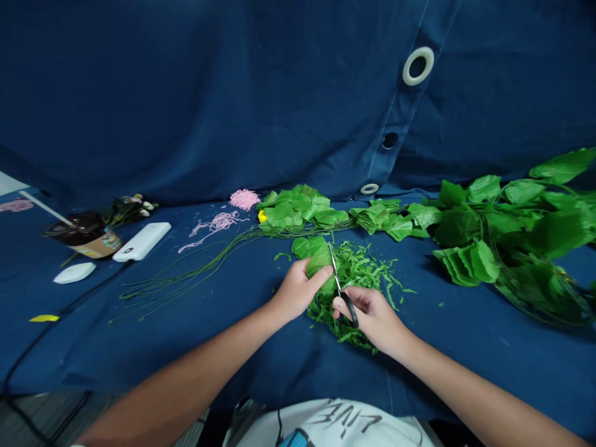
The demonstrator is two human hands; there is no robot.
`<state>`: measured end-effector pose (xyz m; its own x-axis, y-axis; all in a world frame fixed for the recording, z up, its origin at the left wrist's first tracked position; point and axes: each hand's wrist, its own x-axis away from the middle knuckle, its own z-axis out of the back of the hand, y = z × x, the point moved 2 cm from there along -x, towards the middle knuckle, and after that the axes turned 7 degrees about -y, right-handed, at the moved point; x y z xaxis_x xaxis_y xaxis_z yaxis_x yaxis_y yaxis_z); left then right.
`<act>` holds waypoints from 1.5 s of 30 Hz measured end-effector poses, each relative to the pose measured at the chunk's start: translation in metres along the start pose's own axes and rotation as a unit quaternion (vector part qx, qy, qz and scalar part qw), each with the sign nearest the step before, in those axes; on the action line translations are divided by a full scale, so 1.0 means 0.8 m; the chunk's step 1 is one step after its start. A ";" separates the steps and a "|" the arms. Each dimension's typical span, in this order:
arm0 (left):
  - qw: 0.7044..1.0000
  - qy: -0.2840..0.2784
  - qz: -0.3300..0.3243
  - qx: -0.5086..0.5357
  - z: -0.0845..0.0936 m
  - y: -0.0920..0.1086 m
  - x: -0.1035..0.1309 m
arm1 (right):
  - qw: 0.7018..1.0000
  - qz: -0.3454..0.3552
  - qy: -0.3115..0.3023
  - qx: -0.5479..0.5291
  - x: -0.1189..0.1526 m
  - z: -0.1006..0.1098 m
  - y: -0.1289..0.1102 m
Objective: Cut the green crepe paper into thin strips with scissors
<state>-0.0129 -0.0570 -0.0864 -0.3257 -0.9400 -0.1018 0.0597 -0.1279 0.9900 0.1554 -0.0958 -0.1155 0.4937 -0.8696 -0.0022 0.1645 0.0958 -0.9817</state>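
Observation:
My left hand (300, 288) is closed on a green leaf (318, 252), thumb on top. Black-handled scissors (347, 308) are in my right hand (370, 313), fingers through the handle. Their thin metal blades point up and away, along the leaf's right edge beside my left thumb. Under and around both hands lies a loose pile of shredded green strips (361, 267). Just beyond it, a bundle of leaves (298, 208) rests on thin green stems (200, 267) that spread to the left.
Leafy vines (526, 223) spread over the right side. At the left are a dark cup (88, 234) with a straw, a white device (143, 241) with a black cable, a small white object (74, 273) and pink threads (244, 199). Blue cloth (279, 93) hangs behind.

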 end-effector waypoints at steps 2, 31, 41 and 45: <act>1.000 -0.005 0.001 0.000 0.000 -0.002 -0.001 | 1.000 -0.003 0.000 0.000 0.000 0.000 -0.001; 0.990 0.004 0.123 0.071 0.000 -0.011 -0.004 | 1.000 0.001 -0.010 0.000 0.000 0.002 0.004; 0.994 -0.038 0.090 0.058 0.003 -0.015 -0.005 | 1.000 0.003 0.000 -0.002 0.001 0.002 0.003; 0.997 -0.022 0.058 0.046 0.003 -0.011 -0.005 | 1.000 0.005 0.003 -0.011 0.000 0.002 0.003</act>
<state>-0.0146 -0.0514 -0.0946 -0.3624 -0.9319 0.0160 0.0136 0.0118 0.9998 0.1574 -0.0944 -0.1179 0.4904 -0.8714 -0.0134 0.1405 0.0943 -0.9856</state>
